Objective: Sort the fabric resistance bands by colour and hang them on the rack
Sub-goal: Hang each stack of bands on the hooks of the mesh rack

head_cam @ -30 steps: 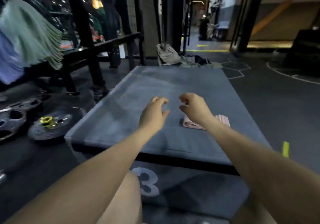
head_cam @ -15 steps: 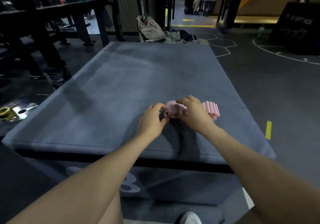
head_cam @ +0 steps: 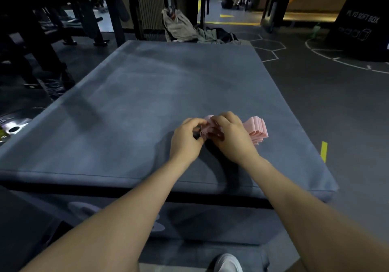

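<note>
Fingers of both hands pinching pink bands, grey box

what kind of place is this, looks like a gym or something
Most likely a gym: a padded plyo box serves as the work surface, a black sign reads "soft box", and a weight plate lies on the floor.

Both hands meet over a stack of pink fabric bands near the right edge of the grey padded worktop. The left hand and right hand each pinch the stack's left end.
</note>
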Motion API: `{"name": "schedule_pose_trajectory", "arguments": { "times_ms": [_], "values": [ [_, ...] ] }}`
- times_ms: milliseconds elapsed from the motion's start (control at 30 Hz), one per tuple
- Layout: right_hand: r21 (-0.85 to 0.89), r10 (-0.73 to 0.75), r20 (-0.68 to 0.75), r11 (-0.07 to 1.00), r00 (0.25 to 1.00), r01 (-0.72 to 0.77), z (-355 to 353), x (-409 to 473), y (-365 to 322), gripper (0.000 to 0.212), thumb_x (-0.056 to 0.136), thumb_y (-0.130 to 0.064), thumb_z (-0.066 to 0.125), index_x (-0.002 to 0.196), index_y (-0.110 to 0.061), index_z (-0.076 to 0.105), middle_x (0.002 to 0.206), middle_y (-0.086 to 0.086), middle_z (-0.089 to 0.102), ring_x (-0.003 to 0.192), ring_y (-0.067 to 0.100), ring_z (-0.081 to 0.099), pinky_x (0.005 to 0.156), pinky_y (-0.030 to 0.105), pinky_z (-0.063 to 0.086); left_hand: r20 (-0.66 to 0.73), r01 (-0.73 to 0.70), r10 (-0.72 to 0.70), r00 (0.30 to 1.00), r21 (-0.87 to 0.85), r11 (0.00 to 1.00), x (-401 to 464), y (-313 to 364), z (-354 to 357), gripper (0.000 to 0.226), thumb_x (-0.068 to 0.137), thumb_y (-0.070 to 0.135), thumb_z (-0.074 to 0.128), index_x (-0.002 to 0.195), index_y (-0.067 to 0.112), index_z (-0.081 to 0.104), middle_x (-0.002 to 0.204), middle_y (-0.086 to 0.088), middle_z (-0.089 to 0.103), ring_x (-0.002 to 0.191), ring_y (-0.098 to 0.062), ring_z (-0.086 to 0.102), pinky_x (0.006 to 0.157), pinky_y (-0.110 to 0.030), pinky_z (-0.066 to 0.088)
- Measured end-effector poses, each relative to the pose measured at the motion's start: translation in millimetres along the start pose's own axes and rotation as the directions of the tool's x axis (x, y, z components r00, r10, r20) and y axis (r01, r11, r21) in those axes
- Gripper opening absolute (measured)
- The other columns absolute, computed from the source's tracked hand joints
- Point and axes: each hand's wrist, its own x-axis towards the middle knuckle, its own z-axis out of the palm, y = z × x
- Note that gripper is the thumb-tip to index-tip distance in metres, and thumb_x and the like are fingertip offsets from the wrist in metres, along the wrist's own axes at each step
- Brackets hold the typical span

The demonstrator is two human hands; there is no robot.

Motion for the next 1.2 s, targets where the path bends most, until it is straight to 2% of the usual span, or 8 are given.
{"name": "schedule_pose_trajectory", "arguments": {
  "times_ms": [267,467,600,667,833,933,1067,1200],
  "values": [
    [0.014,-0.004,-0.046,1.0,0.999,0.004,-2.0,4.6,2.9,0.034,0.081,-0.012,0.07,0.113,-0.005,0.065,0.113,0.013,0.054,0.104,0.03,0.054,0.083,0.041,0.049,0.002,0.008,-0.008,1.0,-0.012,1.0,5.1,2.5,-0.7,0.032,0.075,-0.005,0.066,0.099,0.016,0.068,0.099,0.009,0.059,0.092,-0.016,0.064,0.084,-0.03,0.052],
    [-0.081,-0.078,-0.046,0.994,0.996,0.074,-0.3,9.2,3.0,0.022,0.077,-0.012,0.065,0.097,-0.005,0.072,0.092,0.015,0.063,0.088,0.035,0.057,0.062,0.041,0.05,-0.019,0.047,-0.048,0.999,-0.045,0.998,8.3,3.4,3.6,0.034,0.076,-0.003,0.066,0.097,0.024,0.069,0.103,0.008,0.063,0.087,-0.008,0.062,0.079,-0.021,0.05],
    [-0.084,-0.109,-0.076,0.991,0.991,0.102,-7.1,16.4,-2.8,0.024,0.074,-0.017,0.056,0.085,-0.005,0.074,0.077,0.015,0.062,0.073,0.034,0.059,0.054,0.038,0.05,-0.041,0.065,-0.071,0.997,-0.13,0.989,7.8,11.0,1.3,0.032,0.076,-0.001,0.068,0.092,0.026,0.064,0.102,0.002,0.068,0.088,-0.01,0.064,0.082,-0.026,0.053],
    [-0.115,-0.159,-0.089,0.982,0.983,0.148,-15.0,21.4,-11.2,0.019,0.074,-0.018,0.059,0.077,-0.006,0.073,0.07,0.013,0.059,0.064,0.033,0.059,0.05,0.032,0.049,-0.053,0.061,-0.072,0.996,-0.179,0.982,7.2,20.8,-6.0,0.032,0.075,0.0,0.071,0.09,0.026,0.061,0.094,0.006,0.067,0.083,-0.007,0.063,0.078,-0.019,0.052],
    [-0.135,-0.267,-0.109,0.958,0.957,0.252,-44.3,34.4,-50.3,0.035,0.08,-0.027,0.044,0.071,-0.006,0.071,0.067,0.012,0.056,0.061,0.032,0.056,0.053,0.026,0.042,-0.093,-0.02,0.004,0.996,-0.176,0.984,4.8,52.3,-46.2,0.028,0.075,0.003,0.073,0.095,0.019,0.062,0.091,0.006,0.064,0.077,-0.002,0.059,0.066,0.001,0.041],
    [-0.135,-0.296,-0.122,0.95,0.947,0.28,-62.7,40.2,-85.1,0.023,0.076,-0.017,0.054,0.073,-0.003,0.071,0.068,0.014,0.055,0.064,0.032,0.055,0.055,0.029,0.04,-0.124,-0.081,0.072,0.99,-0.073,0.994,0.5,69.8,-81.5,0.032,0.073,0.008,0.075,0.096,0.023,0.058,0.102,0.003,0.063,0.086,-0.007,0.059,0.069,-0.004,0.041],
    [-0.19,-0.373,-0.13,0.919,0.919,0.346,-81.1,47.7,-141.9,0.01,0.065,-0.002,0.058,0.067,0.002,0.067,0.063,0.015,0.05,0.059,0.032,0.053,0.049,0.029,0.035,-0.191,-0.138,0.158,0.969,0.115,0.984,-14.2,93.2,-136.9,0.041,0.074,0.016,0.075,0.111,0.018,0.057,0.113,0.002,0.056,0.1,-0.014,0.058,0.082,-0.029,0.047],
    [-0.2,-0.481,-0.18,0.872,0.858,0.447,-91.6,52.8,-209.8,0.007,0.065,0.008,0.058,0.06,0.004,0.062,0.062,0.017,0.05,0.058,0.033,0.052,0.049,0.028,0.027,-0.325,-0.121,0.215,0.921,0.288,0.95,-41.0,115.9,-193.1,0.04,0.078,0.011,0.066,0.115,0.019,0.054,0.114,0.001,0.054,0.101,-0.018,0.056,0.08,-0.039,0.049]
  ]
}}
